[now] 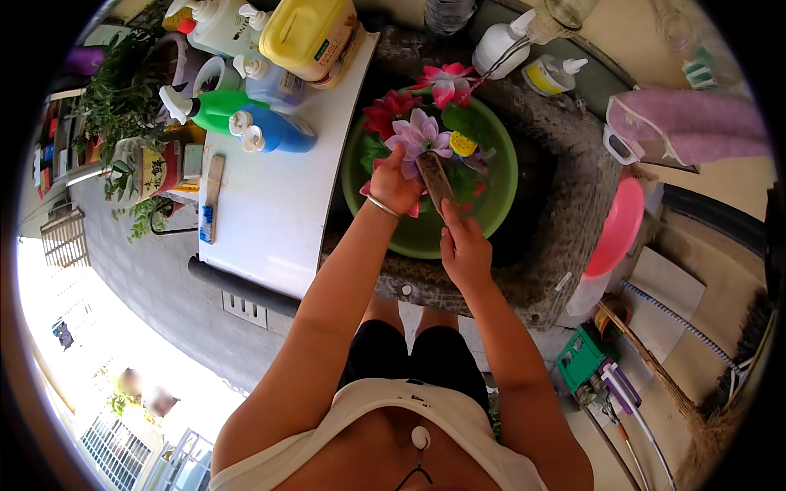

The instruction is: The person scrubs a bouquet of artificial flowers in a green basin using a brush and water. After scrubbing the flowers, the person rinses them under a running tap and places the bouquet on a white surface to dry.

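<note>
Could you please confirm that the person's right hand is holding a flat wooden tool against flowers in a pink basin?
Not quite: the head view shows that the basin is green. The right hand is indeed holding a flat wooden tool against flowers in it.

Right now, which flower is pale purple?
The middle flower, by the left hand; the upper-left flower is dark red, the upper-right flower pink and white.

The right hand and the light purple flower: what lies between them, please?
In the head view, a brown wooden tool lies between them: the right hand grips one end; the other points toward the light purple flower.
</note>
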A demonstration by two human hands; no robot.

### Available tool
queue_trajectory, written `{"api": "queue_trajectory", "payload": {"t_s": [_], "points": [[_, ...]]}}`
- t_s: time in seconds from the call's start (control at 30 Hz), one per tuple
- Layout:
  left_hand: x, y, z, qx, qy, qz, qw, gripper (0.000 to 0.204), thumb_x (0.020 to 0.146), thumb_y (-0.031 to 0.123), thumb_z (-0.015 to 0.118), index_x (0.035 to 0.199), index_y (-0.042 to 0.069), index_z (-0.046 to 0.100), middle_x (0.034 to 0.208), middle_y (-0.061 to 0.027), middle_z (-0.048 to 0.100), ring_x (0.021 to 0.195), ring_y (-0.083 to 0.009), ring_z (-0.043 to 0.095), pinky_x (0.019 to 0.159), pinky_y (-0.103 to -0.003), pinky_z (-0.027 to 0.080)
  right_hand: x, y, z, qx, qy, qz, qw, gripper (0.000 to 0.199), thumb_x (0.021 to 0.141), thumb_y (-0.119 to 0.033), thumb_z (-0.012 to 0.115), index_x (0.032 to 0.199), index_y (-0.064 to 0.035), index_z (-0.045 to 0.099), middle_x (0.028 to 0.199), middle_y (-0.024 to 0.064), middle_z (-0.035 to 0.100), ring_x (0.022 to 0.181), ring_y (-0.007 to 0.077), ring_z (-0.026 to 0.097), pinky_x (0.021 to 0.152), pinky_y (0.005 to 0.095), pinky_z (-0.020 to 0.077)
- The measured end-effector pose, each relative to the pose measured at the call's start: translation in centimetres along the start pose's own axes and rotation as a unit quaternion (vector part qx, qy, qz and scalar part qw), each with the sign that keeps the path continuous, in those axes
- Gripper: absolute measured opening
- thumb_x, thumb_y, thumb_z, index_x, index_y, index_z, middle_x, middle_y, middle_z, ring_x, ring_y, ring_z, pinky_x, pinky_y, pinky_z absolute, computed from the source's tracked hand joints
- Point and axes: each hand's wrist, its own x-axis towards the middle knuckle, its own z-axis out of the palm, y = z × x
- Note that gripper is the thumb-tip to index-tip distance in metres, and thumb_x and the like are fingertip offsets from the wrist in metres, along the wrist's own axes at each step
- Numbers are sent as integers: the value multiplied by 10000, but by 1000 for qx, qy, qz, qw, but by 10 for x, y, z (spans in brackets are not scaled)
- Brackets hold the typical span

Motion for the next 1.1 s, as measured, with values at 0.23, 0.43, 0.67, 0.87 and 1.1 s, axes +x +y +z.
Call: {"api": "queue_trajectory", "payload": {"t_s": [0.23, 0.43, 0.67, 0.87, 1.1], "points": [[-4, -2, 28, 76, 94, 50, 991, 603, 973, 555, 342, 1367, 109, 434, 1284, -81, 544, 1125, -300, 527, 1025, -483, 381, -1, 18, -5, -21, -29, -36, 999, 628, 815, -82, 616, 1403, -248, 474, 855, 65, 518, 629, 266, 576, 510, 369, 489], [-7, -15, 9, -63, 16, -18, 998, 877, 838, 786, 311, 1372, 100, 425, 1303, -90, 518, 1138, -302, 514, 1032, -473, 372, 21, 8, -2, -34, -14, -79, 996, 640, 795, -71, 625, 1395, -244, 485, 858, 55, 520, 624, 264, 576, 510, 365, 496], [-11, -16, 36, -3, -17, -2, 1000, 989, 781, 823, 377, 1476, 125, 296, 1486, -64, 371, 1278, -260, 428, 1066, -446, 339, 15, 7, -1, 19, 20, -67, 997, 594, 813, -74, 620, 1376, -225, 507, 848, 73, 519, 623, 271, 573, 536, 371, 498], [-9, -1, 65, 84, -39, 39, 995, 921, 841, 755, 380, 1443, 59, 332, 1453, -86, 403, 1358, -287, 362, 1122, -440, 289, 5, 21, -13, 25, -15, -25, 999, 560, 845, -48, 606, 1377, -192, 509, 940, 95, 567, 666, 250, 582, 585, 316, 502], [-28, 5, 37, 197, 252, 182, 930, 297, 911, 203, 606, 1154, 43, 550, 1069, -82, 629, 937, -211, 608, 848, -359, 493, -40, 40, -14, 352, 106, 180, 912, 491, 948, -69, 539, 1424, -83, 418, 962, -2, 576, 575, 61, 461, 491, 220, 359]]}}
